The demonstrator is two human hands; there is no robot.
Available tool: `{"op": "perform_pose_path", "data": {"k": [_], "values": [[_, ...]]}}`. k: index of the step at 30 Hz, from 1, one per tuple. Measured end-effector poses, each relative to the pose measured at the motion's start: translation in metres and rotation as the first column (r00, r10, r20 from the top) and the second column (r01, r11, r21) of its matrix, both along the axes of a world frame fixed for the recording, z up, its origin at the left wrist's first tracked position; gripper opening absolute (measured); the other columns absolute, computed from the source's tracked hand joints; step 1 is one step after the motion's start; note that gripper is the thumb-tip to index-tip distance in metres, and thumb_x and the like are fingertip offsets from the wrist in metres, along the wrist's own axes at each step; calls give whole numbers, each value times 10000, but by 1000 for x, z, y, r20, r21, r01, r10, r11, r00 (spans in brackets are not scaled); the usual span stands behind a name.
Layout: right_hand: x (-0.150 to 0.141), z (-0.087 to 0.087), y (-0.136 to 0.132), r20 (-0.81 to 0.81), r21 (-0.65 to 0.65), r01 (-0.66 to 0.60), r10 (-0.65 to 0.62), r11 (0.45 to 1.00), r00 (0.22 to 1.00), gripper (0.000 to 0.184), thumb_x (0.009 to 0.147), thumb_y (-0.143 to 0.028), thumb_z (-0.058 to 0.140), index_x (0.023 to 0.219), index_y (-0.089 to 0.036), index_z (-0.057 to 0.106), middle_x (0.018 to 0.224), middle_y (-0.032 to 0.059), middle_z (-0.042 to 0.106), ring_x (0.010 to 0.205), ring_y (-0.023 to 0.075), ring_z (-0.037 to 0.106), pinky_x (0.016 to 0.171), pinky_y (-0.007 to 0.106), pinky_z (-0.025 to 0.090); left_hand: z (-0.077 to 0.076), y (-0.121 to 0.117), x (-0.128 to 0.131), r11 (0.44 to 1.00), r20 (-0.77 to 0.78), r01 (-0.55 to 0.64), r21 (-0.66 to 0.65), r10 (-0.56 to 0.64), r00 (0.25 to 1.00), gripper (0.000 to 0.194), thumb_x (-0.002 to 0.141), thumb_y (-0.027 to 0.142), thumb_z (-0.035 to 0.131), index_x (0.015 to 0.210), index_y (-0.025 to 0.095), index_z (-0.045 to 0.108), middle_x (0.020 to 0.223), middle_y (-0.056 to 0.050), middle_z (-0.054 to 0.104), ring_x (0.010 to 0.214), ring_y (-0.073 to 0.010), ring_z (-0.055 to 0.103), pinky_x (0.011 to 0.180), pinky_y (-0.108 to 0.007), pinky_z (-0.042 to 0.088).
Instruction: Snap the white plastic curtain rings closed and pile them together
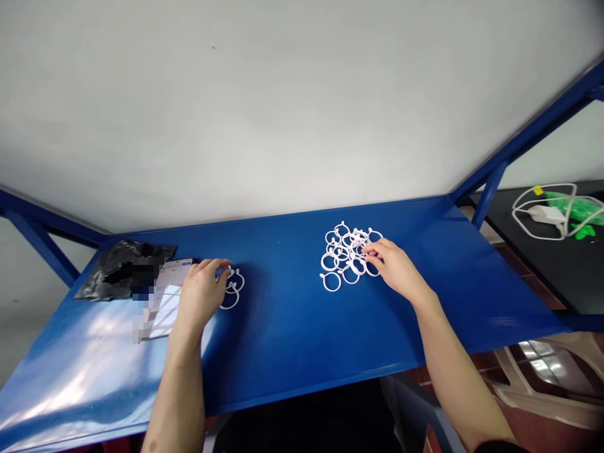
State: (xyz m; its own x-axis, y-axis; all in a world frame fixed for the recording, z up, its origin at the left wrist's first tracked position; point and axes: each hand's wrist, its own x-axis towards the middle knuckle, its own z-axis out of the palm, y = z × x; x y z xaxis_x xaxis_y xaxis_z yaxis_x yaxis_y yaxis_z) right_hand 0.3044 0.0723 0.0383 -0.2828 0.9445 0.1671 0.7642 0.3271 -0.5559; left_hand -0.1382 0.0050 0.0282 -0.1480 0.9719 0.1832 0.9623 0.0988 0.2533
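A loose pile of white plastic rings [350,253], each with a small knob on its rim, lies on the blue table [283,327]. My right hand [389,264] reaches into the right side of this pile, thumb and fingertips closed at a ring. On the left, a few more white rings [229,298] lie close together. Beside them my left hand [204,289] is curled, its fingertips pinched at the knob of one ring. The hand itself hides part of that small group.
A phone [170,299] with a lit screen and a crumpled black plastic bag [125,267] lie left of my left hand. Blue frame bars [491,192] flank the table. To the right, a dark surface holds a white charger with cable [547,215] and green plastic [570,207].
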Motion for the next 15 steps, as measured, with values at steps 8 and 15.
{"op": "perform_pose_path", "data": {"k": [8,15], "values": [[-20,7,-7,-48,155,38,-31,987,998,164,993,-299,567,1047,-234,708,997,72,691,969,255,632,865,419,535,5,-5,16,999,-137,-11,-50,4,991,313,940,421,523,1026,209,737,1000,-100,750,931,-329,610,787,-407,434],[-50,4,-22,-100,254,-74,103,964,990,145,1005,-274,568,976,-235,704,948,65,701,931,247,621,823,402,529,4,-6,32,998,-200,19,-66,-32,979,314,953,325,500,1115,189,732,1068,-127,753,1017,-363,599,786,-433,403]]}}
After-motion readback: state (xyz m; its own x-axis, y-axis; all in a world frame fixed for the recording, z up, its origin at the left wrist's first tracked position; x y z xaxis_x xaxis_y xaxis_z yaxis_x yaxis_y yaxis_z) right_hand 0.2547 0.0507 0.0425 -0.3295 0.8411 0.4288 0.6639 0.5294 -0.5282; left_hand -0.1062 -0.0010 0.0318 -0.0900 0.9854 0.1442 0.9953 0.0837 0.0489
